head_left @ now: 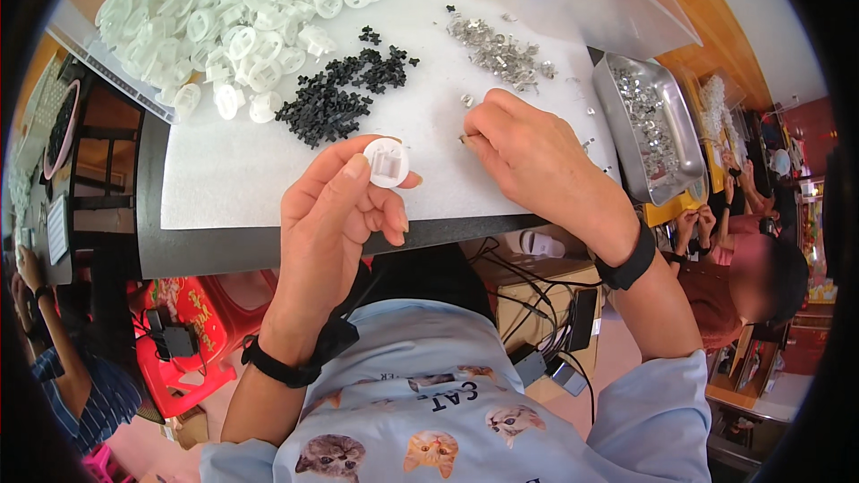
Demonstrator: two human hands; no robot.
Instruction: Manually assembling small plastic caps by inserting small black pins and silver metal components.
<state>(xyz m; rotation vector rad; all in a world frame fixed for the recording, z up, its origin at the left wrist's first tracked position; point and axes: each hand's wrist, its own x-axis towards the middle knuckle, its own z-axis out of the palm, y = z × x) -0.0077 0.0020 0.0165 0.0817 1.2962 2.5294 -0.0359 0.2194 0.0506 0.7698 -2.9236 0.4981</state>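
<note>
A round white plastic disc [388, 164], clamped in the left hand [329, 201], is best kept steady, while right of it the right hand [528, 148] is pinched together, contents unclear.

passable over white sheet [215, 197], near-left corner; blocked beyond by white discs [259, 0], black pieces [322, 112], past right edge by metal tray [685, 140].

The left hand [333, 201] holds a seemingly recessed white disc [386, 164].
</note>
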